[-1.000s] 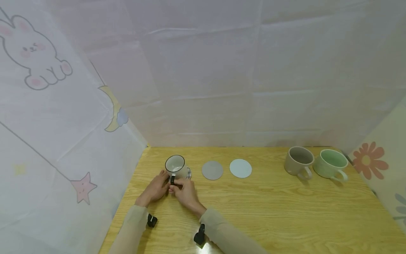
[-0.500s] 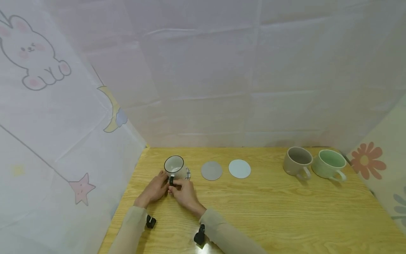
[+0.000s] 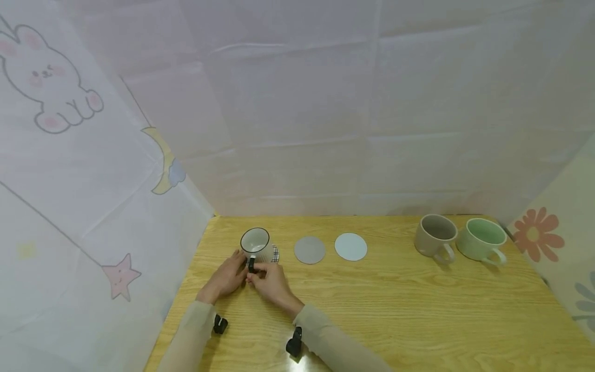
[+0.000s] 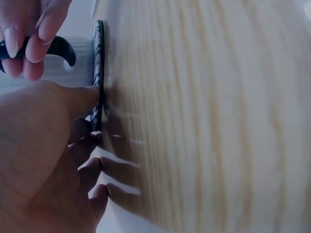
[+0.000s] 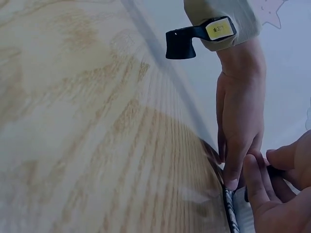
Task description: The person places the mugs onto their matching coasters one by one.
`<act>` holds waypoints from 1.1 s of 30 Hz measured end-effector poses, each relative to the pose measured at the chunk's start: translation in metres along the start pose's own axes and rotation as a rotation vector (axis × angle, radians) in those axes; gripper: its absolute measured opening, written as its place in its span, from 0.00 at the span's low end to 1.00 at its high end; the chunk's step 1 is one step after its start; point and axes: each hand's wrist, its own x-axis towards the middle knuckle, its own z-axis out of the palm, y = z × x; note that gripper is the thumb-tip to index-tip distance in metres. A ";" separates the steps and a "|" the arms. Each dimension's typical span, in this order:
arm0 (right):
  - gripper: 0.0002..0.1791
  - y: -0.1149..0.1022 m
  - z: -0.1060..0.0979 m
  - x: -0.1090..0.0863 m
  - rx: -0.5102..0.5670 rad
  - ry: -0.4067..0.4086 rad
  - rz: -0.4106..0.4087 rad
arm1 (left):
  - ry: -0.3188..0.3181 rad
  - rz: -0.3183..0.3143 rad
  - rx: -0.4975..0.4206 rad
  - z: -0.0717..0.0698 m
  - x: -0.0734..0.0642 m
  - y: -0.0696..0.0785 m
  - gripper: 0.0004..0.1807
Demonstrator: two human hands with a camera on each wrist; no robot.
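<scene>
A white ribbed mug (image 3: 255, 241) with a dark rim stands upright over a round plaid coaster (image 3: 276, 254) at the table's left, which shows at the mug's right side. My right hand (image 3: 274, 285) pinches the mug's black handle (image 4: 60, 48) between thumb and fingers. Close on the left lies my left hand (image 3: 228, 276), fingers extended and low on the table. In the left wrist view its thumb (image 4: 80, 100) touches the coaster's edge, with the index fingertip also at that edge and the other fingertips down on the wood.
Right of the mug lie a grey round coaster (image 3: 309, 250) and a pale blue one (image 3: 350, 247). A taupe mug (image 3: 434, 236) and a green mug (image 3: 482, 240) stand side by side at the back right. Printed cloth walls (image 3: 297, 175) border the wooden table (image 3: 395, 305).
The hands and the mug hold the same places against the table. Only a slight shift of the head view shows.
</scene>
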 end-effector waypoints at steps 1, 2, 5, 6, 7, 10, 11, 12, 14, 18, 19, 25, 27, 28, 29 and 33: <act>0.09 -0.001 -0.001 -0.001 -0.020 -0.003 -0.004 | 0.002 0.004 0.011 0.000 0.000 0.000 0.32; 0.09 -0.001 -0.002 -0.002 -0.036 -0.009 -0.005 | 0.001 0.005 0.019 0.000 0.000 0.000 0.32; 0.12 -0.003 -0.004 -0.004 -0.068 -0.034 -0.009 | -0.011 -0.007 0.033 -0.001 0.000 0.001 0.32; 0.14 -0.003 -0.005 -0.005 -0.068 -0.043 -0.008 | -0.010 -0.009 0.037 -0.001 -0.001 0.001 0.32; 0.16 -0.003 -0.006 -0.006 -0.062 -0.053 -0.006 | -0.009 -0.010 0.041 -0.001 -0.001 0.001 0.31; 0.18 -0.004 -0.008 -0.007 -0.057 -0.071 0.008 | 0.009 0.011 0.042 -0.001 -0.001 0.000 0.31; 0.19 -0.004 -0.009 -0.007 -0.055 -0.074 0.013 | 0.021 0.026 0.042 0.000 -0.001 -0.001 0.30; 0.20 -0.003 -0.010 -0.007 -0.051 -0.076 0.016 | 0.034 0.043 0.040 0.000 -0.001 -0.001 0.30; 0.21 -0.003 -0.012 -0.007 -0.053 -0.079 0.024 | 0.068 0.086 0.038 0.001 0.000 -0.003 0.30; 0.22 -0.002 -0.017 -0.007 -0.061 -0.089 0.033 | 0.136 0.154 0.065 0.003 0.000 -0.008 0.28; 0.21 -0.003 -0.018 -0.007 -0.065 -0.092 0.035 | 0.153 0.168 0.077 0.004 0.000 -0.010 0.27; 0.19 -0.006 -0.027 -0.007 -0.082 -0.086 0.029 | 0.180 0.159 0.052 0.000 -0.003 -0.009 0.27; 0.18 -0.008 -0.030 -0.008 -0.074 -0.078 0.033 | 0.173 0.133 0.037 -0.002 -0.005 -0.006 0.27; 0.18 -0.009 -0.032 -0.009 -0.071 -0.075 0.041 | 0.168 0.122 0.035 -0.003 -0.006 -0.006 0.28; 0.18 -0.010 -0.033 -0.009 -0.067 -0.073 0.045 | 0.165 0.111 0.034 -0.004 -0.007 -0.005 0.29; 0.17 -0.013 -0.040 -0.011 -0.064 -0.072 0.048 | 0.148 0.060 0.033 -0.005 -0.009 -0.004 0.31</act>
